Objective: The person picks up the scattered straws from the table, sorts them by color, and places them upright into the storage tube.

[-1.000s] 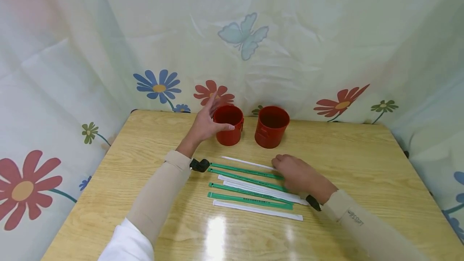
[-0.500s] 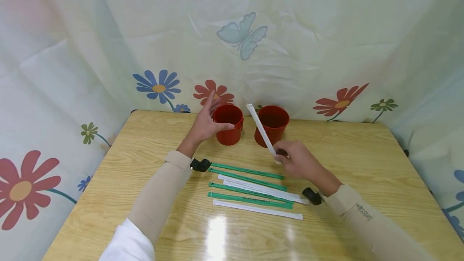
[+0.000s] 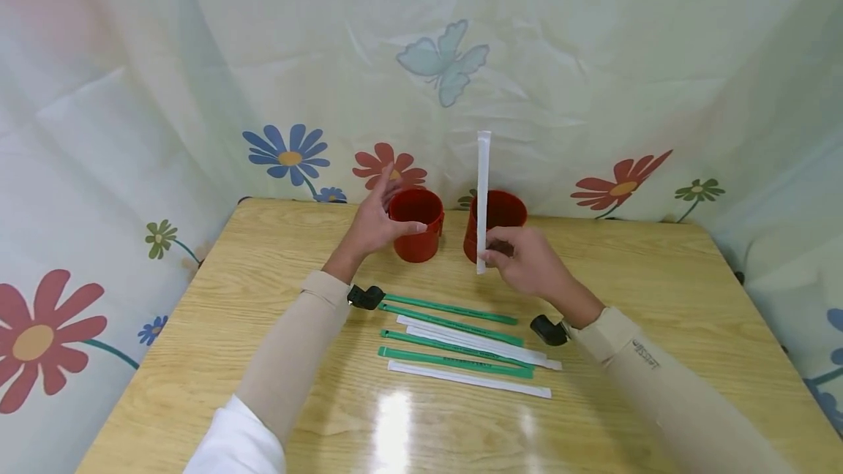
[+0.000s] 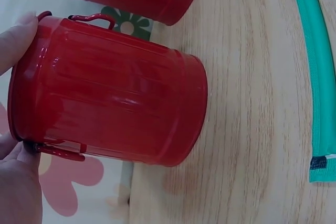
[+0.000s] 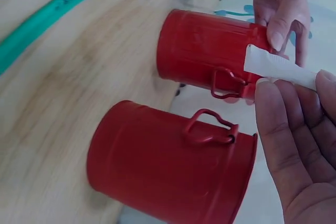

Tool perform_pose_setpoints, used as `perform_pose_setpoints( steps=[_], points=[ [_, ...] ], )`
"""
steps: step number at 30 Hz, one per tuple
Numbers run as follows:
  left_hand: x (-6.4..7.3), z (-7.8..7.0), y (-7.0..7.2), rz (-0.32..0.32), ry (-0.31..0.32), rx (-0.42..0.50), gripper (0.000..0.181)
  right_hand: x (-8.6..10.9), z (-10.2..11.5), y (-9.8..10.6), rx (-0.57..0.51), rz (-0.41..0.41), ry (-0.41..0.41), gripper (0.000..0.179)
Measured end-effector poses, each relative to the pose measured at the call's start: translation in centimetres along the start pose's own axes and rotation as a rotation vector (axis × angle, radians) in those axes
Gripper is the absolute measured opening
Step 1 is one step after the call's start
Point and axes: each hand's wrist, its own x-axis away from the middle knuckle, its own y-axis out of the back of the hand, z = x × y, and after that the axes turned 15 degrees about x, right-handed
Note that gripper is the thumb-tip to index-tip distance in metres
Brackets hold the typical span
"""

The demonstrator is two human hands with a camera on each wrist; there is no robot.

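Observation:
My left hand [image 3: 374, 231] holds the left red metal bucket [image 4: 115, 87] at its rim, thumb on the near side and fingers around the far side. The bucket stands upright on the table. Between thumb and fingers, my right hand [image 3: 532, 263] pinches a white paper-wrapped drinking straw [image 3: 484, 174] near its lower end. The straw points straight up and overlaps the left edge of the second red bucket [image 5: 168, 163] in the head view. That bucket also stands upright, with a wire handle on its side.
Several wrapped straws lie roughly parallel on the wooden table [image 3: 658, 298] nearer me, among them a green straw [image 3: 454, 362] and a white straw [image 3: 469, 380]. A flowered cloth [image 3: 560, 93] hangs behind the table and at both sides.
My right hand has picked up the white straw from the back of the row, turned it upright and brought it toward the right bucket. My left hand stays at the left bucket.

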Motion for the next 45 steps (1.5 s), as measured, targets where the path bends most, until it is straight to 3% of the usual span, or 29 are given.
perform_pose_setpoints(
  steps=[14,19,23,31,38,45],
  points=[
    [0.1,-0.6,0.6,0.001,0.002,0.011,0.118,-3.5,1.9,-0.1,-0.034,-0.145,0.127,0.005],
    [0.6,-2.2,0.3,0.028,0.049,0.028,0.117,-4.9,2.7,0.3,0.015,-0.131,0.144,0.004],
    [1.1,-3.3,0.1,0.041,0.046,0.031,0.114,-6.0,3.3,0.4,0.052,-0.136,0.164,0.004],
    [1.3,-3.6,-0.2,0.049,0.050,0.021,0.114,-7.7,3.7,0.3,0.015,-0.090,0.109,0.007],
    [0.1,0.0,0.1,0.033,0.032,-0.004,0.114,-9.3,3.6,-0.4,-0.007,-0.080,0.065,0.007],
    [0.0,-0.1,0.3,0.042,0.028,-0.007,0.113,-10.9,3.9,-0.9,0.002,-0.092,0.054,0.007]
  ],
)
